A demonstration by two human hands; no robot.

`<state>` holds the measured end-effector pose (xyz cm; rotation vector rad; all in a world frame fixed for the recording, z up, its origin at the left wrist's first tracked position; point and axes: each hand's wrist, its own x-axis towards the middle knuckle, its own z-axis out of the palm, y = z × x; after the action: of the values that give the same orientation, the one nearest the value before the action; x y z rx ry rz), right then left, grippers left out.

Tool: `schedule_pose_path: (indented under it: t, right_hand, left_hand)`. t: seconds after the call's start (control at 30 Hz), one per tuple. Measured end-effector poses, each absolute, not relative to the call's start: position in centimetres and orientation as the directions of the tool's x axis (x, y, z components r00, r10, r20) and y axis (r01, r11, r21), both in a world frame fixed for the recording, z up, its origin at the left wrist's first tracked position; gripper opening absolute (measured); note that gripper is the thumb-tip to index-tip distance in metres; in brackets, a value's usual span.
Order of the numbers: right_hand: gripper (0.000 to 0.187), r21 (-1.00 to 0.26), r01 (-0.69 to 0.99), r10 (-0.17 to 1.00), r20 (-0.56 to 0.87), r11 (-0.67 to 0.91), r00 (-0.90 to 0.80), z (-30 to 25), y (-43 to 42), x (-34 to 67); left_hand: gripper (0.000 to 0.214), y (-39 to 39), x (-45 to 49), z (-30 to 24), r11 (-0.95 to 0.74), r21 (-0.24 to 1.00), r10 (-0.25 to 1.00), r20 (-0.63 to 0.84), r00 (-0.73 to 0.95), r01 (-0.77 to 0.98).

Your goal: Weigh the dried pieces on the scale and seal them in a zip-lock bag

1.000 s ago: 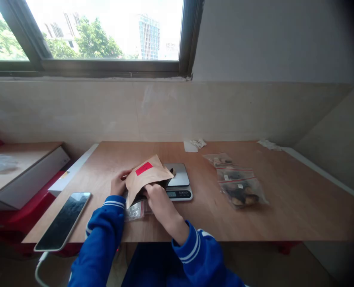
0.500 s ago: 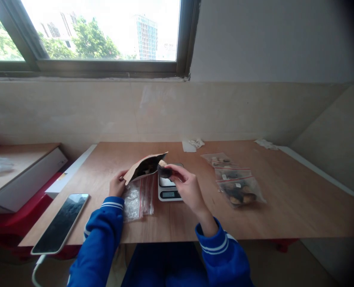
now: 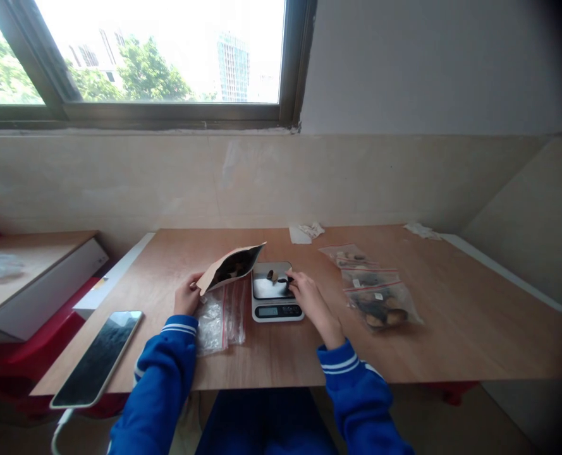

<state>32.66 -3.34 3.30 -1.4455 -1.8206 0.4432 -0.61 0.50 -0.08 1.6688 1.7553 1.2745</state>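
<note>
My left hand (image 3: 187,296) is shut on the lower corner of a kraft paper pouch (image 3: 228,269), which has dark dried pieces showing in its open mouth. My right hand (image 3: 310,297) rests at the right edge of a digital kitchen scale (image 3: 277,309). Its fingertips touch one of two dark dried mushroom pieces (image 3: 272,275) on the steel platform. Nothing shows gripped in those fingers. Under the pouch lie flat clear zip bags (image 3: 219,321) with red seals.
Filled zip bags of dried mushrooms (image 3: 380,304) lie right of the scale. A smartphone (image 3: 95,358) lies at the near left table edge, with a cable below it. Tissue scraps (image 3: 306,232) sit by the wall. A red-edged side shelf (image 3: 34,284) stands left.
My right hand has come down from above the scale to its platform, and dark pieces now lie there. The pouch stays in my left hand, with its mouth still open.
</note>
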Motion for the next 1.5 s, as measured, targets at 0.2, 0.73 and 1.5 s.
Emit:
schedule_pose_path:
  t: [0.2,0.73,1.5]
  right_hand:
    - [0.035,-0.662,0.669,0.930,0.342,0.338,-0.131,4.0,-2.8,33.4]
    - [0.021,-0.705,0.629,0.917,0.397,0.327,-0.032,4.0,-0.8,34.4]
    - [0.026,-0.685,0.671,0.843,0.512,0.284,0.166,4.4,-3.2,32.2]
  left_hand:
    - [0.039,0.6,-0.6,-0.2,-0.131,0.833,0.934,0.285,-0.215,0.537]
    - [0.040,1.1,-1.2,-1.2,-0.155,0.824,0.936,0.299,-0.186,0.544]
    - [0.040,0.7,-0.9,-0.6,-0.139,0.837,0.939,0.281,-0.198,0.529]
